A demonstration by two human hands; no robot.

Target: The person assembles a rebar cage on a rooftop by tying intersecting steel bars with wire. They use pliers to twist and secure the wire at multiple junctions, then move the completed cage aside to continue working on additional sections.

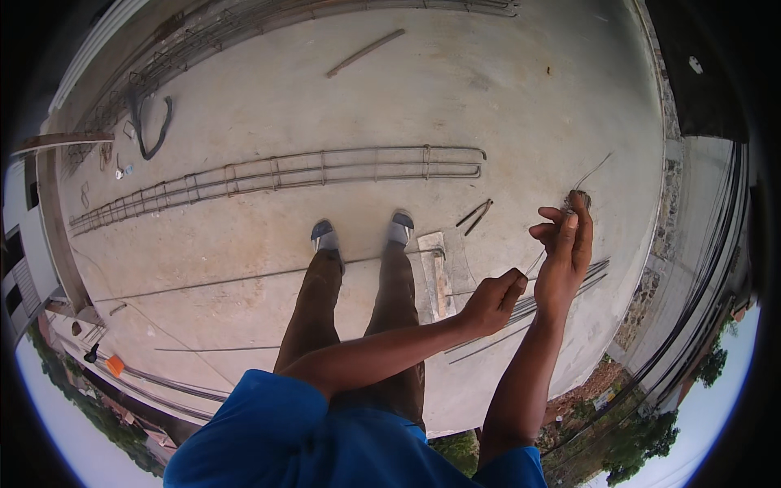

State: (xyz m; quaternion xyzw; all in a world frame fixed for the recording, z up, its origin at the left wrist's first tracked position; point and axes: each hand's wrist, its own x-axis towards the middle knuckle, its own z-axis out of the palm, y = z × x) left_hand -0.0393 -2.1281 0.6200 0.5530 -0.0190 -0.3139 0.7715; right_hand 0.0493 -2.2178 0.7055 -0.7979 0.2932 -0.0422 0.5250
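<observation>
My left hand (pixel 494 302) is closed in a fist, reaching across my body to the right. A short length of thin wire (pixel 537 262) rises from it toward my right hand (pixel 563 248). The right hand's thumb and index finger pinch a small dark bunch of wire at their tips, while its other fingers curl loosely apart. From that bunch a loose wire end (pixel 595 168) sticks out away from me. Whether both pieces are one wire, I cannot tell. Several straight steel rods (pixel 561 293) lie on the concrete beneath my forearms.
A long rebar cage (pixel 277 174) lies beyond my feet, with more cages (pixel 175 65) farther left. A board (pixel 436 276) and a bent bar (pixel 476 215) rest near my right foot. The slab's edge (pixel 653 228) curves along the right, with cables (pixel 716 236) past it.
</observation>
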